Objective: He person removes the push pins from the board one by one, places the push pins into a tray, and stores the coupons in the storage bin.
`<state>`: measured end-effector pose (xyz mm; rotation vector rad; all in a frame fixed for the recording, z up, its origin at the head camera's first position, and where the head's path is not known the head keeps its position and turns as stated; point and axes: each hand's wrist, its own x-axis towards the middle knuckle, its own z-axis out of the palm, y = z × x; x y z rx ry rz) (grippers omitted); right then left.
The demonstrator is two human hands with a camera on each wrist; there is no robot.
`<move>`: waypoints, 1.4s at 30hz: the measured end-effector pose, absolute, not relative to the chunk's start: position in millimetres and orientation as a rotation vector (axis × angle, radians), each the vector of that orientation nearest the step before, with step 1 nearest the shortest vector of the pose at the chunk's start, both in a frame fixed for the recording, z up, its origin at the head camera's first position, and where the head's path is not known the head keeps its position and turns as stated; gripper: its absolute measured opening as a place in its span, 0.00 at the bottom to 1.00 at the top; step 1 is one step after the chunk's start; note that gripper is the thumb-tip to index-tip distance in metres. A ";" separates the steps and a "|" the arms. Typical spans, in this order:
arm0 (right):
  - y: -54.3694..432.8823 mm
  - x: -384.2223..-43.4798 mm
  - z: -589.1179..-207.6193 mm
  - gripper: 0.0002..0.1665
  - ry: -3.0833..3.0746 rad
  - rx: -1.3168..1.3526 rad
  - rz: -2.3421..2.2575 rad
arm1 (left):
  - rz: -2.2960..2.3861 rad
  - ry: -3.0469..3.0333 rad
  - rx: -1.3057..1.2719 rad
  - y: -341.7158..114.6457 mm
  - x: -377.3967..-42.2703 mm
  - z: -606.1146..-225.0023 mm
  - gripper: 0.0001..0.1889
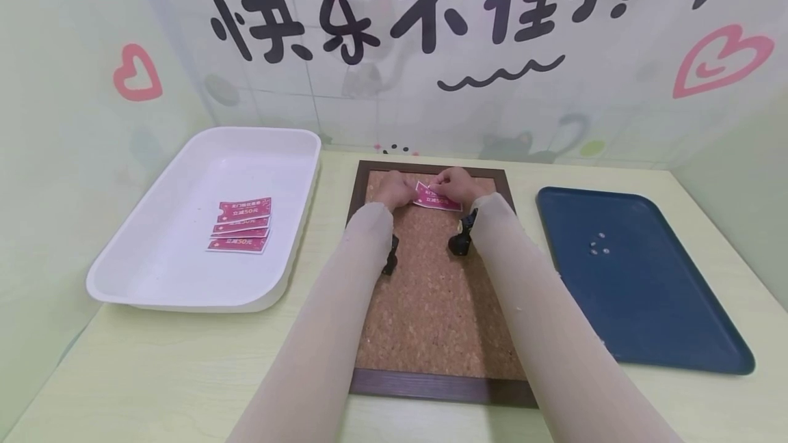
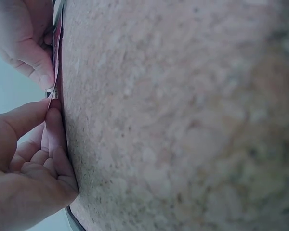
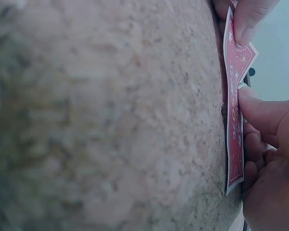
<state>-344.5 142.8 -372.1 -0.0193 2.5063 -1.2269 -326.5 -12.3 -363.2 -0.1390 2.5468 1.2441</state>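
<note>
A pink paper coupon with white print is held against the upper part of a framed cork board. My left hand pinches the coupon's left end between thumb and forefinger, as the left wrist view also shows. At the coupon's upper edge, my right hand has its thumb on a small pale thumbtack, other fingers curled; the tack is mostly hidden. In the right wrist view, the coupon bends, with one corner lifted off the cork.
To the left, a white tray holds several more pink coupons, overlapping in a pile. A dark blue tray to the right has several small silver thumbtacks on it. A printed wall covering rises behind the table.
</note>
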 end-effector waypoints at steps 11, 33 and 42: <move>146.0 -343.8 -372.8 0.12 2.501 -0.053 -1.236 | 1.240 2.564 -0.136 -10.7 -325.3 -363.1 0.16; 153.7 -343.4 -371.0 0.16 2.497 -0.134 -1.265 | 1.267 2.525 -0.151 -9.6 -326.6 -360.2 0.07; 148.7 -343.8 -367.9 0.19 2.442 -0.007 -1.360 | 1.257 2.514 -0.193 -13.0 -327.5 -362.1 0.08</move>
